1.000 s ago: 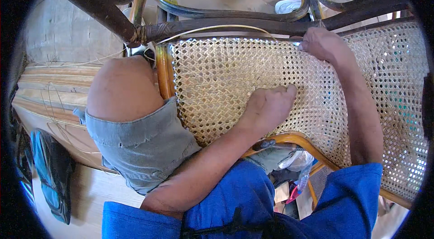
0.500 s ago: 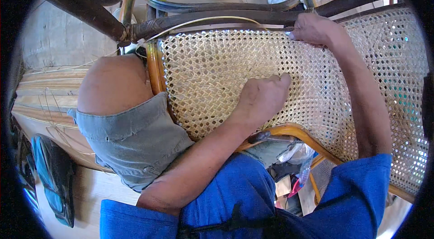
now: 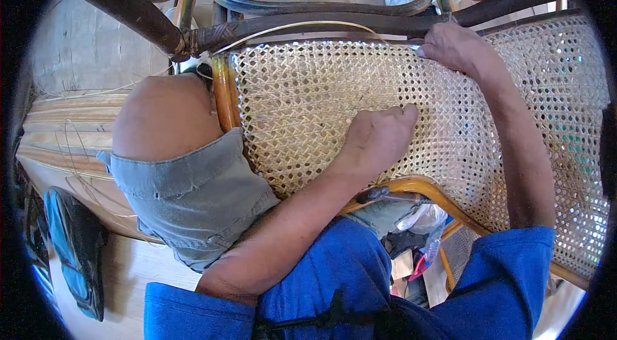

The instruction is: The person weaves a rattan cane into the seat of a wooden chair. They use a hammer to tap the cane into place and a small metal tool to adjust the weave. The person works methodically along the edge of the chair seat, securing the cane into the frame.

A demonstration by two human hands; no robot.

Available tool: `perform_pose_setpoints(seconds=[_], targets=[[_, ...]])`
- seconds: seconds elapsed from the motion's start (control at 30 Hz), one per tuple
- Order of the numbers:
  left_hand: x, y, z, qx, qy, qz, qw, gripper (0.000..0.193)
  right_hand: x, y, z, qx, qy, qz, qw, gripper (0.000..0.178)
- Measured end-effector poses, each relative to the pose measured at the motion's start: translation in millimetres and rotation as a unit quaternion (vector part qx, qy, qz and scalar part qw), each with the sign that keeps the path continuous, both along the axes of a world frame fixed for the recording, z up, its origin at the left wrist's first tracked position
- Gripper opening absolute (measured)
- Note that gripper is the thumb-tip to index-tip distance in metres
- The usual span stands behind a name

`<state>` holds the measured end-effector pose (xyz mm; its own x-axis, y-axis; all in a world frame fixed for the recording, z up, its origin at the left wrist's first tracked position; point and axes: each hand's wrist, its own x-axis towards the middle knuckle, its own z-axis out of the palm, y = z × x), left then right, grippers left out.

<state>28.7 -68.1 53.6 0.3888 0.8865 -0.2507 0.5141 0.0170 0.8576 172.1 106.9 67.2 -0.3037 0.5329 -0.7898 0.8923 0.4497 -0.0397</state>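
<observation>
A pale woven cane panel (image 3: 302,89) with a pattern of small holes stretches over a curved wooden frame in front of me. My left hand (image 3: 384,137) rests over its middle, the fingers curled and pressed together; what they pinch, if anything, is hidden. At the panel's far edge, beside the dark rail, my right hand (image 3: 456,49) is bent over the weave with its thumb pointing left. Its fingertips are mostly hidden, and so is anything between them. A loose cane strip (image 3: 308,24) arches above the far edge from the left corner toward my right hand.
A dark rail (image 3: 283,24) and curved bars run along the far side. Brown varnished frame (image 3: 421,184) borders the near edge. My bare knee (image 3: 166,118) is against the left side. A black and blue bag (image 3: 76,250) lies at lower left, near a striped wooden surface (image 3: 67,128).
The whole view has shifted slightly. My right hand has turned a little and its fingers bend differently at the far edge. My left hand keeps nearly the same place and curl.
</observation>
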Motion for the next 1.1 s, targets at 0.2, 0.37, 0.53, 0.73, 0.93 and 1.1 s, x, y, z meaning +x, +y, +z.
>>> perform_pose_setpoints(seconds=[0.2, 0.37, 0.53, 0.73, 0.93, 1.1], targets=[[2, -3, -4, 0.023, -0.017, 0.025, 0.999, 0.013, -8, 2, 7, -0.038, -0.009, -0.009, 0.999, 0.041], [1, -2, -1, 0.02, -0.013, 0.023, 0.999, 0.014, 1, 7, -1, -0.066, 0.024, -0.003, 0.997, 0.042], [0, -2, -1, 0.021, -0.021, 0.039, 0.999, 0.016, -7, 17, 4, -0.072, -0.029, -0.121, 0.99, 0.036], [0, -1, -1, 0.013, -0.024, 0.036, 0.999, 0.016, -5, 12, 5, -0.039, 0.069, -0.218, 0.973, 0.031], [-2, 5, 7, -0.049, -0.01, 0.027, 0.998, 0.016, -3, -25, 0, 0.138, 0.005, -0.091, 0.986, 0.041], [-7, 9, 13, -0.085, -0.028, 0.07, 0.994, 0.018, -16, -48, 33, 0.07, -0.001, -0.142, 0.987, 0.048]])
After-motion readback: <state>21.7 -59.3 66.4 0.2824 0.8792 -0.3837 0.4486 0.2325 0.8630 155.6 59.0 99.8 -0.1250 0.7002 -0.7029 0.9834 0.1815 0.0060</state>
